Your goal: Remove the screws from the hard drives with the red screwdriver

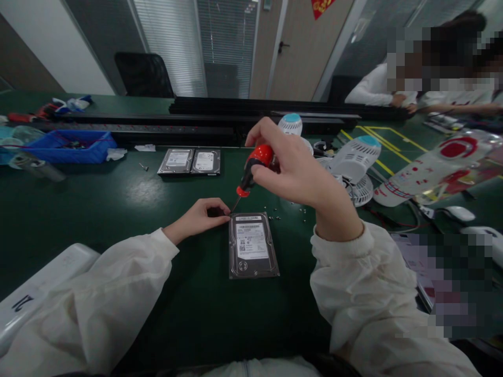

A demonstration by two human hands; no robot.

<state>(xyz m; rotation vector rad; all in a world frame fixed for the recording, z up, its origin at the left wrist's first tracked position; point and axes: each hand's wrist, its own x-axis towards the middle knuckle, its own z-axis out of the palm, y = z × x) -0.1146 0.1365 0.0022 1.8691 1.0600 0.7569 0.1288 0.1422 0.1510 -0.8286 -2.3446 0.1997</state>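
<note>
Right grip (293,165) clasps a screwdriver (248,175) above the hard drive (252,246); left grip (199,217) sits at its corner, hold unclear

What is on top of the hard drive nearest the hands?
A large printed label and a narrower strip lie on the hard drive. The screwdriver in the right hand points to its far-left corner. The surface beneath label and strip is covered.

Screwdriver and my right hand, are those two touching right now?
Touching. The head view shows it plainly: the right hand grips the screwdriver by its red and black handle, thumb against the side.
</note>
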